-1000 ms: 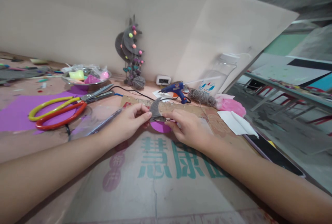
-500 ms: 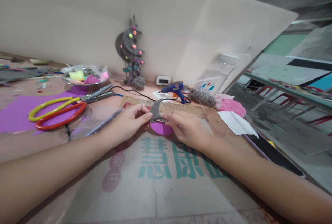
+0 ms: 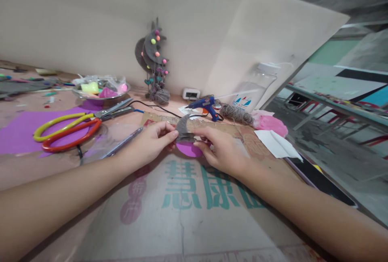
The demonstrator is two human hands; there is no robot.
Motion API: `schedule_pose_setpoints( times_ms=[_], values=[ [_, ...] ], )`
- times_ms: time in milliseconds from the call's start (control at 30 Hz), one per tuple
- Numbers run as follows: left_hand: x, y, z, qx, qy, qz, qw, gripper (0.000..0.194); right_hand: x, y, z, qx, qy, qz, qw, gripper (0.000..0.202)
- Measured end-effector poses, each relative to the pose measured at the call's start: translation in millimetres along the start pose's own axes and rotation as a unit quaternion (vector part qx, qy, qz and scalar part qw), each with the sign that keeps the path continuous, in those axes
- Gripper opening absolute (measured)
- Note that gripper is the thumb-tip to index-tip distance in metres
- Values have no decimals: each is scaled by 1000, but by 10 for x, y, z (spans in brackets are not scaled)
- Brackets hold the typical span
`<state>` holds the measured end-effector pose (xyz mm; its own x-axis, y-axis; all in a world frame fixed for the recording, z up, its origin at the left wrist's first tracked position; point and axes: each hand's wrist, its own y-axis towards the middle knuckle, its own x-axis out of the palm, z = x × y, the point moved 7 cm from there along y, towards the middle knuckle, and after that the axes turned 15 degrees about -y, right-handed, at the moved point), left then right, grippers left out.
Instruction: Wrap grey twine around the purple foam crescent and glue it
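Observation:
A small grey felt piece [image 3: 183, 129] with a curved, pointed top is held between my two hands, just above the cardboard [image 3: 145, 221]. My left hand [image 3: 157, 138] pinches its left side between thumb and fingers. My right hand [image 3: 216, 145] is closed at the lower right edge, with thumb and forefinger on the felt. Beneath it lies a purple round piece [image 3: 189, 150], partly covered by the felt and fingers. Behind the hands a blue glue gun [image 3: 203, 103] rests with its nozzle to the left.
Large scissors [image 3: 72, 130] and a pen [image 3: 123, 142] lie to the left, near purple felt [image 3: 15, 130]. A metal bowl [image 3: 103, 101] sits farther back. A moon-shaped decoration [image 3: 153, 58], small clock [image 3: 191, 94], grey yarn [image 3: 235, 114] and bottle [image 3: 254, 86] stand behind. A phone [image 3: 323, 183] lies right.
The grey felt piece has tilted slightly, showing more of its lower edge. My right forefinger has straightened a little along it; my left hand has hardly moved.

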<state>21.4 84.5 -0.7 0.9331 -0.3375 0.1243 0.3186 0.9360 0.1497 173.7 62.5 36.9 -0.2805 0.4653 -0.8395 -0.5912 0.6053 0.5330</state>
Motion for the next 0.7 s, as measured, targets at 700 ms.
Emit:
schedule_pose_setpoints(
  times_ms=[700],
  values=[
    [-30, -15, -11, -4, 143, 17, 990, 26, 82, 38, -2, -11, 70, 1, 997, 24]
  ],
)
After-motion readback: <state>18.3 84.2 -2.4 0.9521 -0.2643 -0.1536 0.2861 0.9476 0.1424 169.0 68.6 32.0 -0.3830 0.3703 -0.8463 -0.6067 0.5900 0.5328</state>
